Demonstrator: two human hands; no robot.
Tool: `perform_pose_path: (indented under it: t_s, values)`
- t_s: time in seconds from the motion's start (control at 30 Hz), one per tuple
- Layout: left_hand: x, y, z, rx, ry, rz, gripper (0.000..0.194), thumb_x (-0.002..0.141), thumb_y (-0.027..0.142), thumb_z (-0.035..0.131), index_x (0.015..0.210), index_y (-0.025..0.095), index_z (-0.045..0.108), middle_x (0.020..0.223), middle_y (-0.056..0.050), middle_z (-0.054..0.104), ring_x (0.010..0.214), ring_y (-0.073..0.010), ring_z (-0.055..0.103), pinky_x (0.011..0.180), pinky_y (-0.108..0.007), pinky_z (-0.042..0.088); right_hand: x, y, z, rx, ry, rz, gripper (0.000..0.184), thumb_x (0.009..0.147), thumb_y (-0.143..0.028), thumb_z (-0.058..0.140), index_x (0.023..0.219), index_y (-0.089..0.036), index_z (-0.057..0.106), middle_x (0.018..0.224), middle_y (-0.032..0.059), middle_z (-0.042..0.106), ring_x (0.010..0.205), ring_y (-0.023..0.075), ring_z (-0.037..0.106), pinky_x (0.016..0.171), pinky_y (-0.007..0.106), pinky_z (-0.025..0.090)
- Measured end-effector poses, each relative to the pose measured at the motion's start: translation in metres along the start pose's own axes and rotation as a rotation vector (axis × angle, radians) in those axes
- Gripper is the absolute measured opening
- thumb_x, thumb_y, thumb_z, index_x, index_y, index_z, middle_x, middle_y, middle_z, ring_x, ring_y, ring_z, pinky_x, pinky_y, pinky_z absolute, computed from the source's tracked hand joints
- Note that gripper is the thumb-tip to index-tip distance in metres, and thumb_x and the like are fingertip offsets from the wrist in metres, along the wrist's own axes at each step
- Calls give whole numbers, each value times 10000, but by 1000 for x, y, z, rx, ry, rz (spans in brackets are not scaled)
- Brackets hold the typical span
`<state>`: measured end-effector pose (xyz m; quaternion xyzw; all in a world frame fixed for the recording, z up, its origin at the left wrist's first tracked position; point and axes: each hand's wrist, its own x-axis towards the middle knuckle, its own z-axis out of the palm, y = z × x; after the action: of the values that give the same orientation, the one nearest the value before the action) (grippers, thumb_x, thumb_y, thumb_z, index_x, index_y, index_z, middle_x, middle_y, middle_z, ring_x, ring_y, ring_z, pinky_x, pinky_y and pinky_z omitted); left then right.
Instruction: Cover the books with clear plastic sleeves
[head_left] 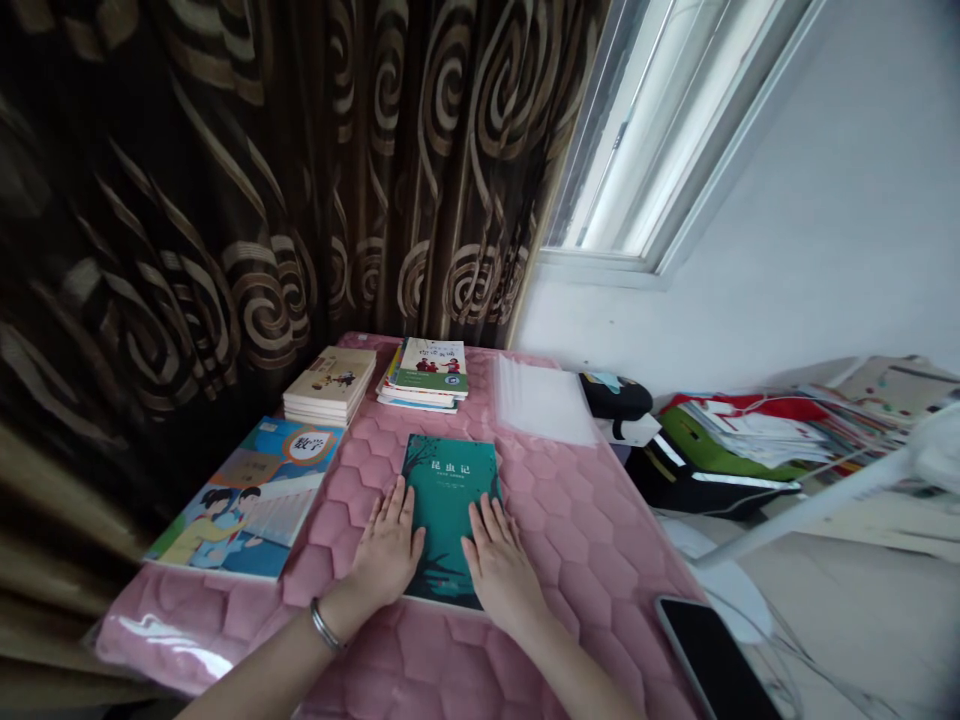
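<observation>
A teal-green book (450,510) with white Chinese characters lies closed and flat on a pink quilted table cover (352,630). Flat along its left edge rests my left hand (386,550), fingers stretched out, a silver bracelet on the wrist. My right hand (504,565) lies over the right edge of the cover, its fingers extended too. Neither hand is wrapped round anything. Left of the book is a blue maths textbook (247,500) with two drawn children on the front.
Behind are a stack of tan books (330,385), a pile of thin colourful books (424,375) and clear plastic sleeves (544,400). A black case (619,397) sits at the right edge, a phone (716,660) near front right. A white lamp (817,505) and heaped papers stand beyond.
</observation>
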<state>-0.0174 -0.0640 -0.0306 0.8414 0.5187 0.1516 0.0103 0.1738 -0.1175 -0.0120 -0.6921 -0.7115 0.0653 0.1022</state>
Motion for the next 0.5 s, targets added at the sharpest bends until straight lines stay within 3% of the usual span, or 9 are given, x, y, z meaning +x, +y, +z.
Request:
perform_pose_path:
  t_s: [0.17, 0.27, 0.4, 0.5]
  values:
    - [12, -3, -11, -149, -45, -81, 525, 889, 324, 449, 1375, 127, 463, 1510, -147, 383, 1375, -230, 389, 1106, -375, 364, 2, 9, 8, 79, 40, 77, 586, 992, -423, 222, 1472, -111, 346, 1591, 123, 113, 1459, 288, 94, 1167, 457, 219]
    - [30, -3, -22, -212, -80, -212, 445, 838, 269, 508, 1261, 140, 557, 1342, -150, 571, 1246, -234, 538, 1033, -349, 427, 2, 9, 14, 99, 71, 65, 581, 992, -423, 216, 1470, -124, 358, 1595, 117, 113, 1460, 295, 101, 1167, 463, 218]
    - [58, -5, -31, -316, -147, -429, 464, 808, 337, 584, 1206, 102, 537, 1193, -171, 660, 1114, -273, 624, 886, -339, 492, 2, 10, 15, 95, 77, 54, 582, 991, -411, 221, 1469, -108, 355, 1591, 134, 127, 1460, 302, 85, 1167, 468, 217]
    - [72, -10, -31, -428, -204, -514, 310, 801, 362, 609, 1009, 133, 611, 969, -98, 737, 911, -230, 699, 696, -254, 515, 1, 11, 15, 112, 92, 52, 590, 991, -421, 212, 1466, -104, 362, 1591, 134, 135, 1460, 297, 90, 1169, 466, 215]
